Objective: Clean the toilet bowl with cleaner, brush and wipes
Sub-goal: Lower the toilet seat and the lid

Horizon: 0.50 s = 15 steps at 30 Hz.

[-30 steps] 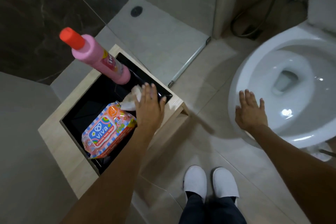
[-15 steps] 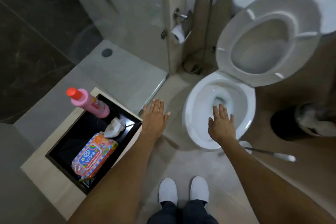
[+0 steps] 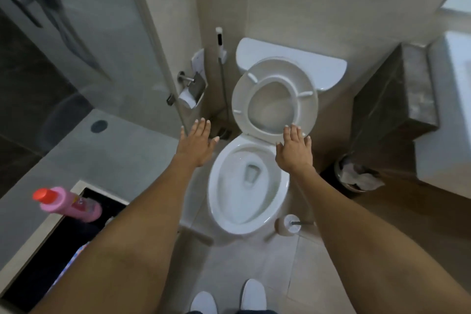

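Observation:
The white toilet bowl [image 3: 224, 214] stands in the middle with its seat [image 3: 304, 84] raised against the tank. My left hand [image 3: 196, 143] is stretched out flat and empty over the floor left of the bowl. My right hand [image 3: 295, 148] is flat and empty above the bowl's back right rim. A pink cleaner bottle [image 3: 68, 205] with an orange-red cap stands in the black tray [image 3: 38, 278] at lower left. The wipes pack [image 3: 76, 255] is mostly hidden behind my left forearm. A toilet brush [image 3: 290, 224] in its white holder sits on the floor right of the bowl.
A glass shower partition [image 3: 84, 41] and a toilet paper holder [image 3: 191, 94] are at the left, with a bidet sprayer [image 3: 219, 41] beside them. A black bin [image 3: 354, 176] holding crumpled paper stands right of the toilet, below a dark counter [image 3: 392, 99]. My white slippers [image 3: 252, 294] are at the bottom.
My view has risen from the tray to the whole toilet. My left hand left the tray and moved forward, and my right hand moved up toward the back of the bowl.

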### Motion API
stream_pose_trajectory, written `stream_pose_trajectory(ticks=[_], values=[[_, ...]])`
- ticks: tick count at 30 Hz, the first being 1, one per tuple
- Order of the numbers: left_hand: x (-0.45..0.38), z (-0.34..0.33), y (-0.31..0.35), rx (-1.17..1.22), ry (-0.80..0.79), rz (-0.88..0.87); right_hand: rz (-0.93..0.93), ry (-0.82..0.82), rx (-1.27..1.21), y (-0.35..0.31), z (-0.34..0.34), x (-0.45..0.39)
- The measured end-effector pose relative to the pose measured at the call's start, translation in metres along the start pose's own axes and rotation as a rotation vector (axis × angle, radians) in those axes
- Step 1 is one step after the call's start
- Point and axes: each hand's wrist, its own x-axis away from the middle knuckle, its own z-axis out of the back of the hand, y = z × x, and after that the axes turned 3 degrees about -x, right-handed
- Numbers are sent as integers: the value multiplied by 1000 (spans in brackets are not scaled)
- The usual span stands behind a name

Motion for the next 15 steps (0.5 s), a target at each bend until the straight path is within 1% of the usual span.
stream_pose_trajectory(ticks=[9,15], values=[[-70,74,56,-1,80,-103,-82,48,-14,27,59,-45],[-132,96,65,-17,23,-217,-171,71,-29,30,74,-91]])
